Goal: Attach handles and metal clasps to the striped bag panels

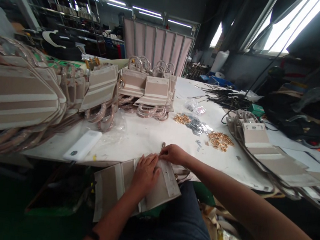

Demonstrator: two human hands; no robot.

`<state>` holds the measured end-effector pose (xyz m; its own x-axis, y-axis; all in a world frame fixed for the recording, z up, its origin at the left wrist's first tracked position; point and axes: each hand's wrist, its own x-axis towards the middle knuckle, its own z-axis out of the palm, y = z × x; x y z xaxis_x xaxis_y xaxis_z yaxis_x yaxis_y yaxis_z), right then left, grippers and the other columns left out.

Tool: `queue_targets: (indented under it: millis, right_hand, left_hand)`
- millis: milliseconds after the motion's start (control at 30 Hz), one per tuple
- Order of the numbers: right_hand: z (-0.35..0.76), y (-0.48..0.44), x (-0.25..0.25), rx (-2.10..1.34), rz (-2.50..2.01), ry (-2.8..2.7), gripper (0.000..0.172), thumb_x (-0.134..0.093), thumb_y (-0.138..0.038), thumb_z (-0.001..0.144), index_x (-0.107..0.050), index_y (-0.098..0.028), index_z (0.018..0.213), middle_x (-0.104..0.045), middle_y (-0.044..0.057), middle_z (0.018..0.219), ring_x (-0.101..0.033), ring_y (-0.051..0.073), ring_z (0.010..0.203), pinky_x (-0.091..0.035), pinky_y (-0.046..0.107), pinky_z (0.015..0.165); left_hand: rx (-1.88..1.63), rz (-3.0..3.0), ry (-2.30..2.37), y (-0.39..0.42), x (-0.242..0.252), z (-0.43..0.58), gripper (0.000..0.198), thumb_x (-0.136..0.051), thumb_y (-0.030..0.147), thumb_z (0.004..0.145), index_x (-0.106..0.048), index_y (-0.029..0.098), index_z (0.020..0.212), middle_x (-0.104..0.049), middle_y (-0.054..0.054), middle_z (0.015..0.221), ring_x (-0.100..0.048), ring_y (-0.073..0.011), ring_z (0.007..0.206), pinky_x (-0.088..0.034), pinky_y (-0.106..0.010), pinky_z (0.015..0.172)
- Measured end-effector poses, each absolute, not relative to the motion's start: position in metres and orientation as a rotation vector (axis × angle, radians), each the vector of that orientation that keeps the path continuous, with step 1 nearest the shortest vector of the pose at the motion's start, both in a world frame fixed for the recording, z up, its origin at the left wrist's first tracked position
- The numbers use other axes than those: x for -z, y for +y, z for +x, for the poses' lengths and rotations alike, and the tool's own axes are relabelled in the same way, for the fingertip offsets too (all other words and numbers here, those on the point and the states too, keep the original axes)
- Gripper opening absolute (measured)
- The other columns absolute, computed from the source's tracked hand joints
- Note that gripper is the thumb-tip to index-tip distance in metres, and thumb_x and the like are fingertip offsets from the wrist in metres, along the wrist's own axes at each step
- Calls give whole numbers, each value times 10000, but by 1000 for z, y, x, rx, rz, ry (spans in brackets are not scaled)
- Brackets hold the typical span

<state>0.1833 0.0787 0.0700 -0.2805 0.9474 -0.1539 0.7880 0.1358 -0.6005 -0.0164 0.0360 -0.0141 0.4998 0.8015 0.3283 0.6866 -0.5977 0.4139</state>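
A beige bag panel (pixel 155 195) with pale strips lies over my lap, its far edge against the table's front edge. My left hand (pixel 145 171) rests flat on this panel, fingers stretched forward and holding nothing. Close beside those fingertips, my right hand (pixel 172 154) is closed in a pinch at the panel's far edge; whatever sits between its fingers is hidden. Just beyond the right hand, a small metal piece (pixel 163 145) shows on the table. Wrapped handles (pixel 181 172) poke out from under the panel's right side.
Gold-coloured pieces (pixel 220 141) and flat grey metal pieces (pixel 197 126) lie in heaps on the white table (pixel 147 134). Stacked bag bodies stand at left (pixel 21 95) and right (pixel 275 157). A white box-like object (pixel 83 145) sits near the front edge.
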Motion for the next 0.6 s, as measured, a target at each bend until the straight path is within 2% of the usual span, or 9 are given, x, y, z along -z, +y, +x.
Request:
queue_targets:
  millis: [300, 433, 600]
  right_hand:
    - [185, 76, -63, -780, -1799, -2083, 146, -791, -240, 843, -815, -183, 976, -779, 15, 880, -675, 164, 790, -461, 238, 704]
    - [188, 75, -61, -756, -1809, -2093, 140, -767, -277, 883, -831, -181, 961, -790, 33, 919, -681, 177, 833, -455, 244, 736]
    - [193, 75, -69, -775, -1784, -2139, 154, -747, -271, 896, -851, -230, 1003, -804, 2, 910, -696, 167, 826, -451, 229, 721]
  left_hand:
    - [-832, 2495, 1258, 37, 17, -17, 483, -527, 287, 1012, -571, 165, 1476, -618, -136, 1513, -528, -295, 1432, -310, -599, 1284]
    - [-902, 2480, 1228, 41, 19, -17, 471, -527, 295, 1018, -581, 197, 1476, -639, -122, 1490, -560, -296, 1404, -339, -602, 1266]
    - [-968, 2488, 1228, 49, 23, -15, 426, -486, 319, 1042, -635, 218, 1429, -684, -120, 1429, -613, -315, 1341, -395, -654, 1205]
